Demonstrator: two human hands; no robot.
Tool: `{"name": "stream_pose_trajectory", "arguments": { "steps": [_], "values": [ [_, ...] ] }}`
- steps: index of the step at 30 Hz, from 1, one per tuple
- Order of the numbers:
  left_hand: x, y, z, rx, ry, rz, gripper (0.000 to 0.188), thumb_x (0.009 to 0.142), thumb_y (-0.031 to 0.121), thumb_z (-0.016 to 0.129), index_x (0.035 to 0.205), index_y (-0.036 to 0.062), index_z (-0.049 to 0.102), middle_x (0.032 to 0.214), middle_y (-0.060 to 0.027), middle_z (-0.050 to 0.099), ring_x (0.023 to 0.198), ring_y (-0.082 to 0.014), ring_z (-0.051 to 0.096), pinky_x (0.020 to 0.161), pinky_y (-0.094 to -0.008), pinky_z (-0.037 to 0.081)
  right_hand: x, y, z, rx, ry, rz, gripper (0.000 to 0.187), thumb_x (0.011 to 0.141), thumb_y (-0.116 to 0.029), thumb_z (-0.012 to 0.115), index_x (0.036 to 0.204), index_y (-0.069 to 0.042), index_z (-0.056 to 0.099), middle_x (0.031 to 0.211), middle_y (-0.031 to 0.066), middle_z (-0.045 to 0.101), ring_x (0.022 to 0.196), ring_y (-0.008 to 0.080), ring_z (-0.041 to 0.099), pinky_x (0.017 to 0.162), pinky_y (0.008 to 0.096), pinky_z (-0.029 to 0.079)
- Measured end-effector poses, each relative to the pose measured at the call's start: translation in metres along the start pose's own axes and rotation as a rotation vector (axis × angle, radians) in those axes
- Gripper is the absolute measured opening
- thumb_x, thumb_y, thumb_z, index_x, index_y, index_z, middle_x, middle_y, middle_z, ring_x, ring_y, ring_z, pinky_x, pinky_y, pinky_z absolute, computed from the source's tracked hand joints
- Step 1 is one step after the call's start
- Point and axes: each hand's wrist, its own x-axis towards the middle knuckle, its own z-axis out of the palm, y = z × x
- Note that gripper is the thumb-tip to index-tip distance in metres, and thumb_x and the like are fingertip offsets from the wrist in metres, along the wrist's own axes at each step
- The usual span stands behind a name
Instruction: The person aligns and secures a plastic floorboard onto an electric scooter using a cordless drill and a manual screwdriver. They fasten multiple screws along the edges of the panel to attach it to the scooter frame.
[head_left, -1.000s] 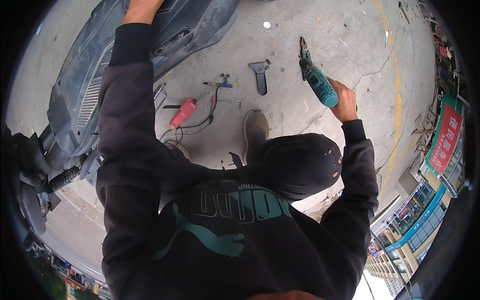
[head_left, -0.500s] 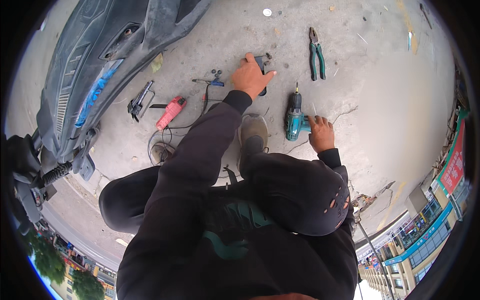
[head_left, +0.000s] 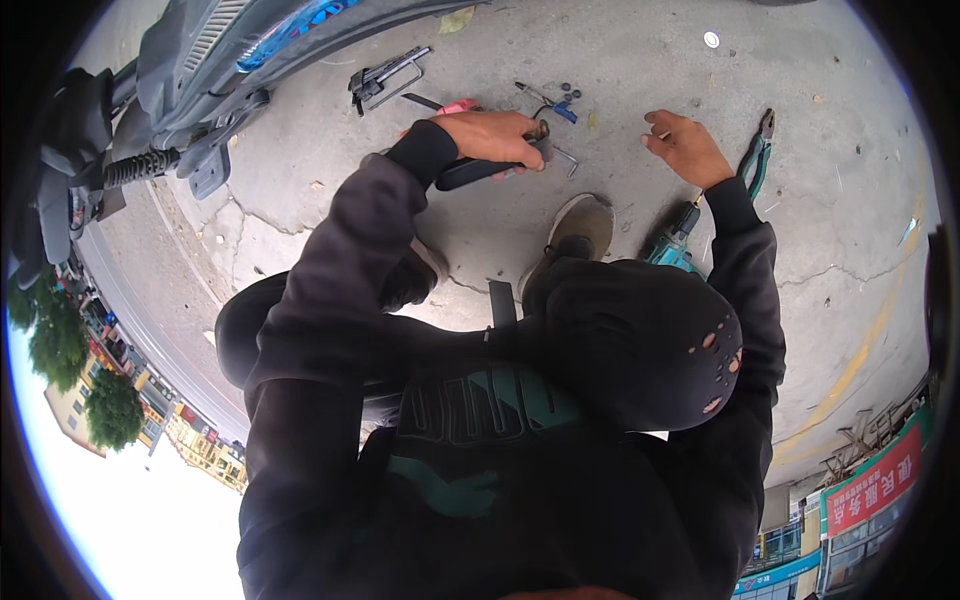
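My left hand [head_left: 492, 138] is closed around a black elongated part [head_left: 468, 176] with a metal end, held above the ground. What kind of part it is I cannot make out. Just beyond its end shows a thin bent metal rod [head_left: 571, 165]. Partly hidden behind that hand lies a red-bodied tool [head_left: 458, 106]. My right hand [head_left: 690, 150] hovers over the pavement, thumb and fingers apart, nothing visible in it. Beside its wrist lie green-handled pliers [head_left: 757, 163]. The teal cordless drill [head_left: 672, 248] lies nearer me, partly covered by my knee.
A blue-handled tool [head_left: 562, 111] lies by several small dark round pieces [head_left: 570, 94]. Further left is a black and silver tool [head_left: 386, 77]. A scooter [head_left: 215, 110] stands at the upper left. Cracks run across the concrete.
My left hand has picked up the black part and moved left with it. The right hand has left the drill's handle and moved up and forward. The whole view has shifted.
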Motion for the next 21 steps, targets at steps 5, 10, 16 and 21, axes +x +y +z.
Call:
{"name": "stream_pose_trajectory", "arguments": {
  "steps": [5, 10, 16, 21],
  "values": [
    [-0.099, -0.015, -0.035, 0.972, 0.217, -0.124, 0.022, 0.072, 0.013, 0.062, 0.088, -0.0020, 0.065, 0.078, -0.0221, 0.065, 0.072, -0.0406, 0.064, 0.068, -0.0462, 0.051, 0.051, -0.069, -0.030, -0.307, -0.349, -0.141, 0.035, 0.090, -0.030, 0.067, 0.112, -0.004, 0.067, 0.105, 0.0170, 0.071, 0.099, 0.0354, 0.067, 0.086, 0.0424, 0.053],
    [-0.130, 0.023, -0.002, 0.593, 0.012, 0.302, 0.021, 0.072, 0.015, 0.066, 0.086, -0.0007, 0.067, 0.076, -0.0202, 0.066, 0.078, -0.0416, 0.064, 0.071, -0.0488, 0.050, 0.053, -0.114, -0.044, -0.534, -0.356, -0.073, 0.032, 0.088, -0.026, 0.069, 0.108, 0.000, 0.068, 0.102, 0.0196, 0.071, 0.101, 0.0370, 0.067, 0.088, 0.0441, 0.052],
    [-0.061, -0.014, 0.071, 0.869, -0.458, 0.481, 0.014, 0.066, 0.013, 0.067, 0.072, 0.0010, 0.071, 0.071, -0.0184, 0.067, 0.073, -0.0375, 0.068, 0.061, -0.0487, 0.051, 0.027, -0.173, 0.014, -0.411, -0.494, -0.021, 0.029, 0.090, -0.023, 0.065, 0.106, 0.002, 0.066, 0.099, 0.0232, 0.069, 0.102, 0.0403, 0.065, 0.088, 0.0487, 0.050],
    [-0.041, -0.064, 0.125, 1.267, -0.226, 0.641, 0.008, 0.068, 0.014, 0.070, 0.070, 0.0082, 0.074, 0.069, -0.0099, 0.069, 0.068, -0.0319, 0.068, 0.062, -0.0414, 0.054, 0.075, -0.217, 0.125, -0.245, -0.049, -0.183, 0.021, 0.087, -0.016, 0.062, 0.101, -0.001, 0.063, 0.099, 0.0182, 0.069, 0.102, 0.0364, 0.065, 0.086, 0.0458, 0.053]
  ]
}}
